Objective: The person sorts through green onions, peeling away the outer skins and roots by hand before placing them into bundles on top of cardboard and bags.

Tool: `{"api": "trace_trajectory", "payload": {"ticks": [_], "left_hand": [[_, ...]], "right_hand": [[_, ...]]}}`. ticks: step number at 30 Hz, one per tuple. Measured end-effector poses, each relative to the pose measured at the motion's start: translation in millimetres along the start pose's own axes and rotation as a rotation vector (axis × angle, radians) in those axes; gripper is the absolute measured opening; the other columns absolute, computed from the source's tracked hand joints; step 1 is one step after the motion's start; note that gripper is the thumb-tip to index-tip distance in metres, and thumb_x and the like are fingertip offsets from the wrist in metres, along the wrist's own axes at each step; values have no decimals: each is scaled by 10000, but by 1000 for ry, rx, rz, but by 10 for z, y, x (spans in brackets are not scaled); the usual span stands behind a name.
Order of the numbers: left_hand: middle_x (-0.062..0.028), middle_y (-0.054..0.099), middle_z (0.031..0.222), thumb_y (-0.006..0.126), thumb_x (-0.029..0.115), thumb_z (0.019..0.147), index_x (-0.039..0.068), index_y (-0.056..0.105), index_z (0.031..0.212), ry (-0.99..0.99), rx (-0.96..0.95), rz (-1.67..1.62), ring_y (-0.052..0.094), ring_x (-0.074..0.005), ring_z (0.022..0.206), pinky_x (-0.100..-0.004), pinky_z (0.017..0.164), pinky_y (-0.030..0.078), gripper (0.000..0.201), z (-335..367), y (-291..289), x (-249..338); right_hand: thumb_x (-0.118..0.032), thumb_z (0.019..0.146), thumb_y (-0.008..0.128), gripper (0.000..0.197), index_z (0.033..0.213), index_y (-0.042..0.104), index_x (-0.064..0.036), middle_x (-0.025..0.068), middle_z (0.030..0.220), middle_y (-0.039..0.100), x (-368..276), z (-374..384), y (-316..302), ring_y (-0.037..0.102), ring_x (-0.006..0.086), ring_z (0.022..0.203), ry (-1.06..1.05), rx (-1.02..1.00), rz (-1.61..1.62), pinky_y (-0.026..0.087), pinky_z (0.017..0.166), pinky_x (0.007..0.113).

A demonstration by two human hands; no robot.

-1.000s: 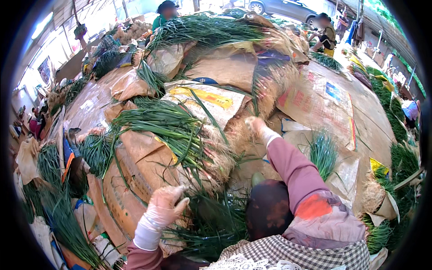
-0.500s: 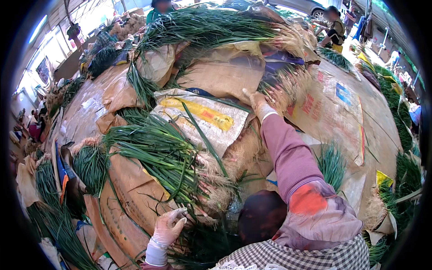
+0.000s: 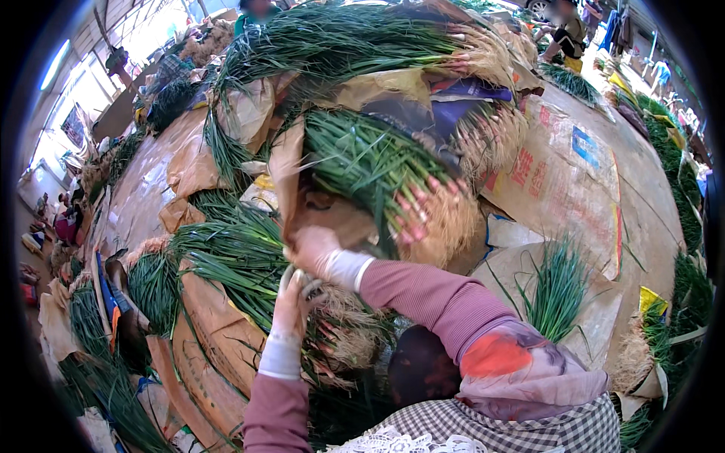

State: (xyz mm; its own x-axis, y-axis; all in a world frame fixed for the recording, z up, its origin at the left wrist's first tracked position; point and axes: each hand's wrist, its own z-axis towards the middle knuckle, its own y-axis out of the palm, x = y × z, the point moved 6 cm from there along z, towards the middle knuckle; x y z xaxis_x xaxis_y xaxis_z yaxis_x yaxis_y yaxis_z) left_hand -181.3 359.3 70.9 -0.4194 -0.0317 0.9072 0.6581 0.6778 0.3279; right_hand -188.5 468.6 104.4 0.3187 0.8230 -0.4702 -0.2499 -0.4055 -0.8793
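Note:
My right hand [image 3: 314, 248] is closed on the edge of a brown sack sheet [image 3: 285, 174], which stands folded up and blurred. Beyond it lies an uncovered bundle of scallions [image 3: 377, 170], green leaves to the left, pinkish stems and pale roots toward the right. Just below the right hand, my left hand [image 3: 288, 306] is raised with curved fingers that look apart; nothing shows clearly in them. A second scallion bundle [image 3: 234, 260] lies beside the left hand, its roots partly behind it.
A large scallion heap [image 3: 340, 41] lies at the far side. Flattened printed sacks [image 3: 559, 181] cover the mound to the right, with a small green clump [image 3: 555, 294] nearer me. More bundles [image 3: 94, 377] lie at lower left. A person [image 3: 566, 34] sits at far right.
My right hand has come back leftward and nearer, pulling the sack sheet up and over, so the scallions beneath show. My left hand has moved up to beside it.

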Motion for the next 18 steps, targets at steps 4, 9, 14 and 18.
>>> {"api": "trace_trajectory", "payload": {"ticks": [4,9,14,18], "left_hand": [[-102,479,1079,538,274,776,26,398,1135,-10,33,-168,469,-228,977,-381,797,414,458,398,-101,-174],[-27,547,901,518,242,780,92,499,1003,29,262,119,540,-140,722,-295,528,481,269,464,-253,-175],[-29,554,684,510,339,790,49,525,854,22,223,340,529,-124,521,-222,423,429,298,441,-193,20],[-46,553,668,504,308,798,17,533,851,55,175,378,532,-130,506,-225,428,442,297,378,-290,14]], "right_hand": [[-247,714,495,240,830,587,-58,124,850,586,-57,-232,224,552,250,832,-187,-142,71,423,753,356],[-145,659,580,207,851,559,-71,92,807,543,447,-990,-1329,510,235,786,-377,559,359,406,726,322],[-329,694,620,537,1074,458,14,160,1080,491,2655,-1076,-1461,463,247,989,356,696,449,331,867,307],[-431,725,559,616,1166,405,-29,125,1162,435,3077,-412,-757,386,220,1079,483,209,1125,265,911,269]]}}
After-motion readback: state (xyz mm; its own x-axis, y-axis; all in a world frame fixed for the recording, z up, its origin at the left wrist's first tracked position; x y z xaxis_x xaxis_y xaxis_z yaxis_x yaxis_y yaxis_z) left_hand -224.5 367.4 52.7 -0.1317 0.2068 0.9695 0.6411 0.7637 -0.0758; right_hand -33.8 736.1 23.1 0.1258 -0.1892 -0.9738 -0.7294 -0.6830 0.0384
